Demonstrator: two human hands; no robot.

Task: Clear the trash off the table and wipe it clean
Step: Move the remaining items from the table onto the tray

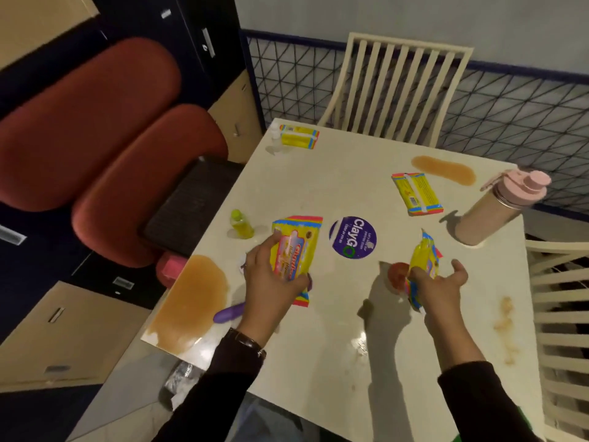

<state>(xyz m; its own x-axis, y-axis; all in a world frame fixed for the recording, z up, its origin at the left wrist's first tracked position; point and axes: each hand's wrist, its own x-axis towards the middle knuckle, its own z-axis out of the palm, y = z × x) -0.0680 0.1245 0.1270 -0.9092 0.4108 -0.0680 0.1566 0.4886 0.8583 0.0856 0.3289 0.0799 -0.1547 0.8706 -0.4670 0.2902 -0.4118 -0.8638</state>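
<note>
At a cream table [318, 362] beside red chairs [95, 122], my left hand [271, 282] grasps one yellow wrapper [296, 237] and my right hand [436, 285] another wrapper [424, 260], with two wrappers left toward the far edge, brown spills [191, 301] unwiped at the corners.

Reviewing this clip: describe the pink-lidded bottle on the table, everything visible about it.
The bottle stands near the table's far right corner, looking tilted in the wide-angle view. Its body is a dusty pink-beige cylinder, seemingly matte metal or plastic, with a metallic band below a paler pink screw lid that has a round cap and a carry loop. The lid is closed. Neither hand touches it; it stands apart from the wrappers and casts a shadow leftward.
</note>
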